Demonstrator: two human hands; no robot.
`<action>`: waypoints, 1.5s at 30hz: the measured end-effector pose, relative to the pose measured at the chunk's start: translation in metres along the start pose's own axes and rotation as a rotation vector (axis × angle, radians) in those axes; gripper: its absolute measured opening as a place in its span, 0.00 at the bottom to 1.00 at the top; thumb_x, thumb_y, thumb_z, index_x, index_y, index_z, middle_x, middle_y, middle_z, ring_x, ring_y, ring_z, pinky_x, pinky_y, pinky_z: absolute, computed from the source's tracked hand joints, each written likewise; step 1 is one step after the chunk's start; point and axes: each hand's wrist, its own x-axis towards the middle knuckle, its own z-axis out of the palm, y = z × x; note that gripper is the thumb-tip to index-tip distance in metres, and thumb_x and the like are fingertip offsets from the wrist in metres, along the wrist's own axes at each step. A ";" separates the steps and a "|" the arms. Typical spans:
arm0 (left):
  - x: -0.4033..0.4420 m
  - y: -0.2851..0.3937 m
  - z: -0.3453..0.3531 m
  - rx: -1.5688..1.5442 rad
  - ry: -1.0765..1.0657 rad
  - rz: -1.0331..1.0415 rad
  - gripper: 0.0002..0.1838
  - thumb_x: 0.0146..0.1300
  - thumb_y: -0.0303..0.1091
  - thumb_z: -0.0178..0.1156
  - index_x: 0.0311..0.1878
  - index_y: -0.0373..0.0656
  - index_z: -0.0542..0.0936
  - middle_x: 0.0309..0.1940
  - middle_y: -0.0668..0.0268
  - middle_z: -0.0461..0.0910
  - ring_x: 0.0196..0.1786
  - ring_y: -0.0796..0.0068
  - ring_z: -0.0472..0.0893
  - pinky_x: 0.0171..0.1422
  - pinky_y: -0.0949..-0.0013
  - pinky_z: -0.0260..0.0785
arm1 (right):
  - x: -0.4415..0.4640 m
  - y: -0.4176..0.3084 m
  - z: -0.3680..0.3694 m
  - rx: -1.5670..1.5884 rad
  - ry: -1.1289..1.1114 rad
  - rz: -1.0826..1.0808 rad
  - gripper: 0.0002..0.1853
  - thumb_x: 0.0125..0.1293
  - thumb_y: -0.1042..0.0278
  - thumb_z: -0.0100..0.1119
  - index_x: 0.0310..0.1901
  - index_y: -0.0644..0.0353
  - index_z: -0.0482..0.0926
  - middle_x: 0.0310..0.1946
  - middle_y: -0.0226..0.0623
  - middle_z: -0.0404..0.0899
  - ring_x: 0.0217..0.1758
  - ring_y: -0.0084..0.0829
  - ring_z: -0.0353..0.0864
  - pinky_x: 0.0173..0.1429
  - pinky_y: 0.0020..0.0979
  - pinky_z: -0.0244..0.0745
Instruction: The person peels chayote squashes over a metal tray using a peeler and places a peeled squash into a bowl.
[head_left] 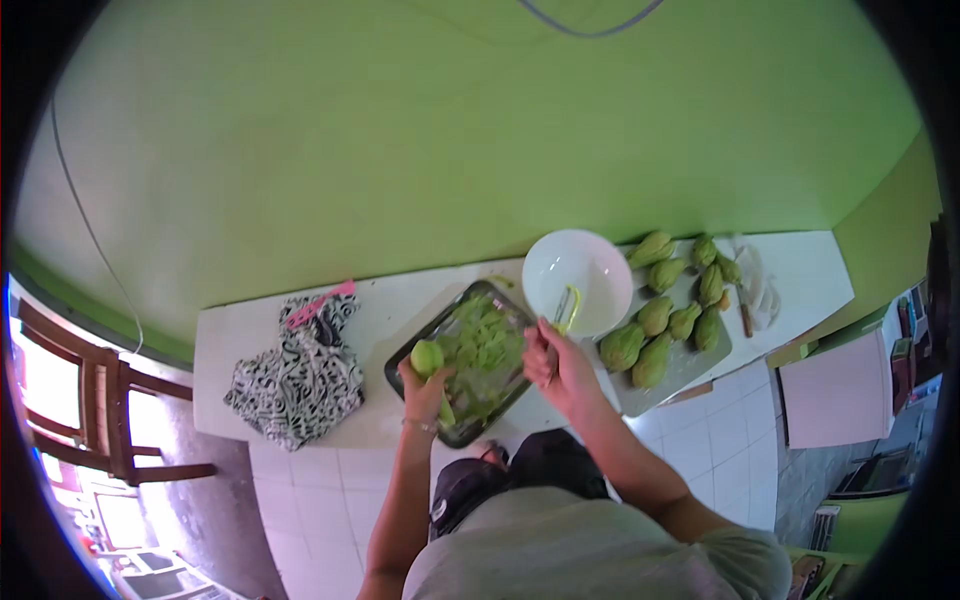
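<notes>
My left hand (423, 392) grips a pale green chayote (427, 357) over the left side of a dark-rimmed tray (403, 352). Green peelings (480, 340) are heaped in that tray. Held up in my closed right hand (556, 368) is a yellow-green peeler (569, 308), its head pointing away from me. From this view the peeler overlaps the near edge of a white bowl (577, 262). The peeler and the chayote are apart. Several whole chayotes (656, 315) lie to the right on a grey tray (690, 372).
A black-and-white patterned cloth (310, 370) with a pink strip (320, 304) lies on the left of the white table (222, 345). On the right are a knife (746, 318) and a crumpled plastic bag (760, 285). A green wall (450, 150) stands behind; a wooden chair (105, 400) is at left.
</notes>
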 end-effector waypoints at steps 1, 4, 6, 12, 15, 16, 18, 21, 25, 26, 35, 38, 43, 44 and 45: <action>-0.001 0.006 0.006 -0.061 -0.053 0.018 0.35 0.50 0.23 0.62 0.61 0.45 0.56 0.37 0.63 0.71 0.33 0.70 0.75 0.24 0.74 0.69 | -0.021 -0.002 0.031 0.129 -0.003 -0.032 0.13 0.71 0.56 0.47 0.32 0.55 0.72 0.15 0.29 0.66 0.19 0.25 0.62 0.24 0.25 0.57; 0.000 0.019 0.017 -0.181 -0.263 0.073 0.40 0.47 0.14 0.57 0.64 0.46 0.55 0.48 0.60 0.69 0.42 0.68 0.75 0.39 0.68 0.75 | -0.094 -0.017 0.096 0.173 -0.315 -0.186 0.15 0.72 0.53 0.41 0.33 0.54 0.69 0.24 0.39 0.69 0.30 0.34 0.70 0.33 0.30 0.67; -0.003 0.047 0.045 -0.081 -0.370 0.172 0.41 0.45 0.13 0.56 0.64 0.46 0.54 0.50 0.60 0.67 0.46 0.67 0.74 0.41 0.68 0.75 | -0.132 -0.029 0.121 0.165 -0.612 -0.342 0.14 0.73 0.53 0.38 0.38 0.54 0.68 0.28 0.44 0.69 0.36 0.40 0.73 0.39 0.36 0.72; 0.055 0.040 0.162 0.433 -0.482 0.548 0.45 0.43 0.17 0.59 0.66 0.45 0.51 0.56 0.52 0.60 0.55 0.55 0.69 0.58 0.59 0.68 | -0.195 -0.060 0.152 0.147 -0.701 -0.576 0.17 0.68 0.57 0.52 0.32 0.65 0.73 0.36 0.51 0.72 0.35 0.41 0.74 0.37 0.36 0.80; 0.060 0.041 0.219 0.645 -0.460 0.509 0.45 0.44 0.21 0.58 0.67 0.48 0.49 0.56 0.45 0.56 0.54 0.41 0.69 0.62 0.54 0.63 | -0.191 -0.067 0.145 0.185 -0.804 -0.742 0.17 0.69 0.59 0.52 0.31 0.66 0.73 0.34 0.50 0.73 0.33 0.40 0.74 0.35 0.36 0.79; 0.061 0.039 0.235 0.668 -0.448 0.440 0.45 0.44 0.21 0.58 0.67 0.48 0.49 0.56 0.45 0.56 0.54 0.39 0.69 0.62 0.54 0.64 | -0.196 -0.082 0.138 0.122 -0.835 -0.703 0.16 0.69 0.60 0.52 0.30 0.67 0.73 0.33 0.49 0.73 0.33 0.39 0.74 0.35 0.36 0.79; 0.065 0.032 0.264 0.736 -0.407 0.359 0.46 0.45 0.21 0.59 0.68 0.48 0.48 0.57 0.46 0.56 0.56 0.36 0.68 0.62 0.52 0.64 | -0.203 -0.104 0.128 0.076 -0.866 -0.688 0.16 0.69 0.61 0.52 0.30 0.67 0.73 0.33 0.50 0.74 0.33 0.39 0.74 0.34 0.36 0.78; 0.063 0.022 0.290 0.845 -0.320 0.321 0.46 0.45 0.24 0.62 0.68 0.48 0.49 0.59 0.47 0.55 0.57 0.34 0.67 0.62 0.51 0.64 | -0.220 -0.133 0.112 0.072 -0.829 -0.640 0.16 0.68 0.62 0.53 0.30 0.68 0.73 0.34 0.50 0.74 0.32 0.40 0.75 0.32 0.36 0.78; 0.063 0.017 0.297 0.978 -0.089 0.451 0.40 0.48 0.34 0.66 0.64 0.47 0.57 0.58 0.51 0.61 0.56 0.41 0.68 0.59 0.50 0.65 | -0.230 -0.182 0.079 0.066 -0.925 -0.541 0.15 0.68 0.61 0.53 0.31 0.66 0.73 0.35 0.49 0.74 0.32 0.38 0.75 0.31 0.37 0.77; 0.065 0.013 0.292 1.029 -0.003 0.514 0.37 0.49 0.37 0.66 0.62 0.46 0.61 0.57 0.52 0.63 0.56 0.44 0.69 0.58 0.50 0.66 | -0.232 -0.196 0.075 0.087 -0.920 -0.501 0.13 0.67 0.63 0.54 0.30 0.64 0.72 0.32 0.44 0.74 0.30 0.36 0.74 0.32 0.37 0.77; 0.205 0.031 0.137 1.262 0.245 0.379 0.13 0.56 0.40 0.57 0.43 0.48 0.80 0.38 0.61 0.82 0.40 0.66 0.81 0.43 0.64 0.73 | -0.261 -0.319 0.034 0.049 -0.773 -0.708 0.08 0.65 0.68 0.54 0.29 0.59 0.68 0.35 0.33 0.65 0.42 0.28 0.70 0.47 0.48 0.75; 0.141 0.065 0.195 1.569 0.246 0.303 0.11 0.54 0.43 0.58 0.40 0.57 0.83 0.36 0.69 0.83 0.48 0.68 0.79 0.59 0.49 0.59 | -0.282 -0.325 0.013 0.002 -0.762 -0.902 0.08 0.65 0.69 0.53 0.30 0.59 0.68 0.36 0.33 0.65 0.42 0.28 0.70 0.45 0.47 0.76; 0.157 0.068 0.181 1.605 0.110 0.263 0.10 0.54 0.40 0.57 0.39 0.57 0.82 0.35 0.71 0.82 0.45 0.70 0.79 0.55 0.54 0.56 | -0.303 -0.325 -0.004 -0.006 -0.721 -1.055 0.07 0.65 0.70 0.53 0.31 0.59 0.67 0.36 0.33 0.65 0.43 0.27 0.70 0.43 0.45 0.77; 0.153 0.068 0.181 1.600 0.113 0.297 0.09 0.54 0.39 0.57 0.37 0.57 0.83 0.33 0.71 0.82 0.44 0.70 0.79 0.56 0.53 0.55 | -0.307 -0.326 -0.005 -0.002 -0.719 -1.071 0.07 0.65 0.70 0.52 0.31 0.59 0.67 0.36 0.33 0.65 0.43 0.27 0.70 0.43 0.45 0.77; 0.151 0.066 0.182 1.596 0.111 0.333 0.08 0.54 0.37 0.56 0.36 0.56 0.83 0.31 0.71 0.82 0.43 0.70 0.79 0.58 0.53 0.54 | -0.311 -0.327 -0.006 0.006 -0.714 -1.088 0.07 0.65 0.70 0.52 0.31 0.59 0.67 0.36 0.33 0.65 0.44 0.27 0.70 0.42 0.45 0.77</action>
